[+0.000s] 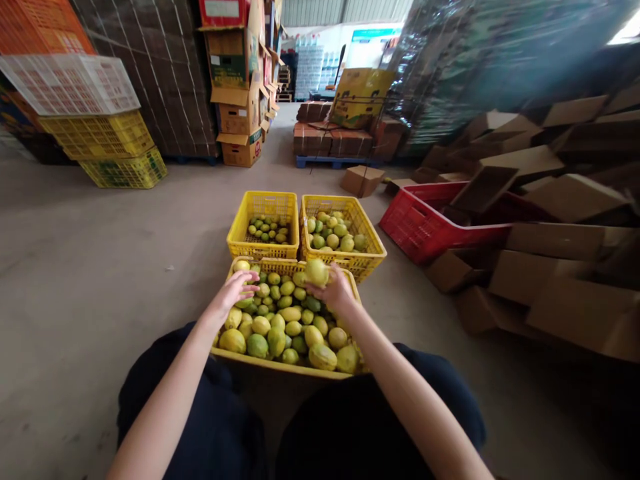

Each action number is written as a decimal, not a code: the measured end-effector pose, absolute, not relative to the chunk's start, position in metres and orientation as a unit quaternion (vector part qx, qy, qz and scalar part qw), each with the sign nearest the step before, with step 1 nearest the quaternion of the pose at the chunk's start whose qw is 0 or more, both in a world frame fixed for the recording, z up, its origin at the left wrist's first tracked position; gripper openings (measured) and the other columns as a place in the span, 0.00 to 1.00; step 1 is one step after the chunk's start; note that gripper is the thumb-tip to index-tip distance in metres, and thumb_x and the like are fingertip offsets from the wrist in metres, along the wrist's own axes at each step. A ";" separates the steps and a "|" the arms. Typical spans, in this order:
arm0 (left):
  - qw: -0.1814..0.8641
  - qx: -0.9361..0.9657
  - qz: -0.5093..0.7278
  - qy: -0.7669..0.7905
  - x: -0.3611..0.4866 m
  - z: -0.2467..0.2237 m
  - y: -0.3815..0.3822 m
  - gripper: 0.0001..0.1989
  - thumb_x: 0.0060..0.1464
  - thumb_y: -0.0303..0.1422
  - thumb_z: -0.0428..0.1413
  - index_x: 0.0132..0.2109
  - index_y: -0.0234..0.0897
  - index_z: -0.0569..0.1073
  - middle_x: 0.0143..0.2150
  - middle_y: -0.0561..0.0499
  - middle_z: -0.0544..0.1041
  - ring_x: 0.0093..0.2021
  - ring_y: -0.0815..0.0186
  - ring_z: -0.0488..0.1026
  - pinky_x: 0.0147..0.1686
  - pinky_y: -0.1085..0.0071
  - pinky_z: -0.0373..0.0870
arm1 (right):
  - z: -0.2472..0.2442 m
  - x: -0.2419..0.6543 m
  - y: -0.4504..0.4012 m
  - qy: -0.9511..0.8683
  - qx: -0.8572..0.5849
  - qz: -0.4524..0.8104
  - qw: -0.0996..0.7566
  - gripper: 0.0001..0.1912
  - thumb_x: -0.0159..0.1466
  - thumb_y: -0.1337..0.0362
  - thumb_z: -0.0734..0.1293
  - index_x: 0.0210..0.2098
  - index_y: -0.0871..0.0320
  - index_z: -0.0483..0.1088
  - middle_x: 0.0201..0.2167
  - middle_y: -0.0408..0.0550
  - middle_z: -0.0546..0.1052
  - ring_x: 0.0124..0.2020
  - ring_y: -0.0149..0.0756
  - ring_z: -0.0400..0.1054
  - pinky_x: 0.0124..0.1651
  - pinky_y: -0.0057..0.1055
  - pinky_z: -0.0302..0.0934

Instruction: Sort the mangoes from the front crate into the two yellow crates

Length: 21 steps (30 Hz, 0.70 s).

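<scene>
A yellow crate (280,365) full of yellow and green lemons (293,329) stands between my knees. My right hand (336,288) is closed around a pale yellow-green lemon (317,272), held over the crate's far right part. Above the far left part, my left hand (237,291) has its fingers stretched out and holds nothing that I can see. Behind the full crate are two more yellow crates. The left one (235,233) has small, greener lemons (269,229) on its bottom; the right one (373,243) holds larger, yellower lemons (334,233).
To the right, a red crate (415,227) stands against a heap of cardboard boxes (575,267). Stacked crates (115,137) are at the left. Carton stacks (240,120) and a blue pallet with boxes (335,160) stand farther back on the concrete floor (100,253).
</scene>
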<state>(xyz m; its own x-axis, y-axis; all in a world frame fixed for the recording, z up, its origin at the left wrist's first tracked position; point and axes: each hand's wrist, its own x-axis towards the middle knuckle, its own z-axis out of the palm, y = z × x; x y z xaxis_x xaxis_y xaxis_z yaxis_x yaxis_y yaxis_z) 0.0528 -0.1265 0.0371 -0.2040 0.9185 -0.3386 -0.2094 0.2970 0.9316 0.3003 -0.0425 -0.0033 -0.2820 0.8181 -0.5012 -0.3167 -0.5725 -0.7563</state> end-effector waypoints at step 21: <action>0.415 0.414 0.500 0.637 0.058 0.026 -0.116 0.06 0.57 0.32 0.53 0.40 0.37 0.74 0.38 0.49 0.80 0.31 0.68 0.77 0.34 0.73 0.70 | -0.078 0.334 -0.022 -0.429 -0.657 0.526 0.327 0.03 0.62 0.64 0.58 0.31 0.53 0.59 0.27 0.45 0.68 0.34 0.38 0.70 0.38 0.36 0.70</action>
